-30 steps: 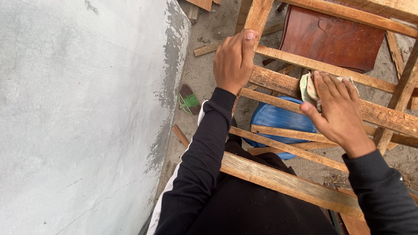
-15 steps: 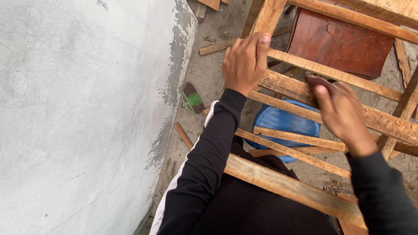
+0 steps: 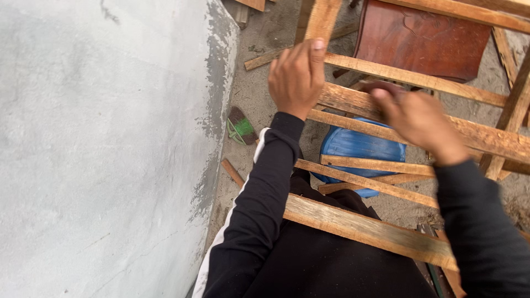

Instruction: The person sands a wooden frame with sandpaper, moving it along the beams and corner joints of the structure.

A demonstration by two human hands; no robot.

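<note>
While the view looks straight down through a rough wooden scaffold frame (image 3: 419, 243), the left hand (image 3: 297, 77) is up at the top, curled around a pale upright wooden post (image 3: 323, 19), thumb pointing up along it. So that grip is closed on the post, pretty firmly by the look of it. The right hand (image 3: 422, 121) is motion-blurred and sits on a weathered horizontal wooden plank (image 3: 486, 138), fingers pointing left and pressed down at the plank's upper edge. Can't tell whether that grip is holding anything or just lying flat on the wood, too smeary. Both arms are in black long sleeves, the left one with a white stripe down the side.

Off to the left there's a big grey plastered concrete wall (image 3: 99, 154) filling almost half the view, its edge rough and darker. Down below on the sandy ground (image 3: 270, 38): a round blue plastic tub (image 3: 359, 146) right under the planks, between the two arms, and a reddish-brown carved wooden panel (image 3: 425, 38) lying flat near the top. Near the wall's foot lies a small green-and-brown brush-like thing (image 3: 241, 127), hard to say exactly what it is. A few loose wooden offcuts are scattered about too.
</note>
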